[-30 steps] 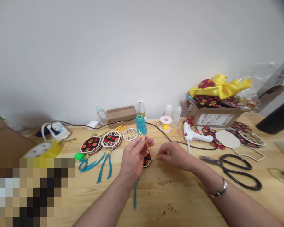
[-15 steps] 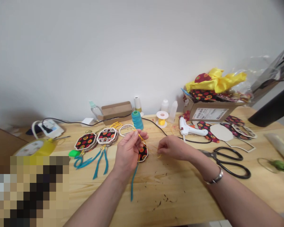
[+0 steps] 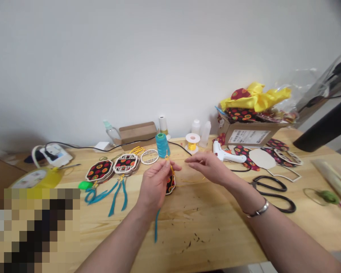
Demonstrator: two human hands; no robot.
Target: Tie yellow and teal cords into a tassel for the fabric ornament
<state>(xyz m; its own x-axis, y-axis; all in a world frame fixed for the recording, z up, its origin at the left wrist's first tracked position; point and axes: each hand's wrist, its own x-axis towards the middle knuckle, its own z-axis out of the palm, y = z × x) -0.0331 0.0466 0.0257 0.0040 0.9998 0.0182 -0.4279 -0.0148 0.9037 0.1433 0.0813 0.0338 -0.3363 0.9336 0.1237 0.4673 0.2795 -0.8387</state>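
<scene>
yellow cord (image 3: 167, 155) pinched in our left hand (image 3: 155, 181), right hand (image 3: 208, 167) loosely open and seemingly empty, we appear mid-knot, needing its slack drawn snug.

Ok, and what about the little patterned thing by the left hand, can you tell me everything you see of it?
The patterned piece is dark, with red and orange round shapes that look like printed cloth, and a pale, wood-like rim. Only part shows, because the left hand covers the rest. Yellow cord, pinched in that hand, crosses its front. A teal strip shows below the hand; where it joins is hidden. I can't tell whether the piece touches the table.
</scene>
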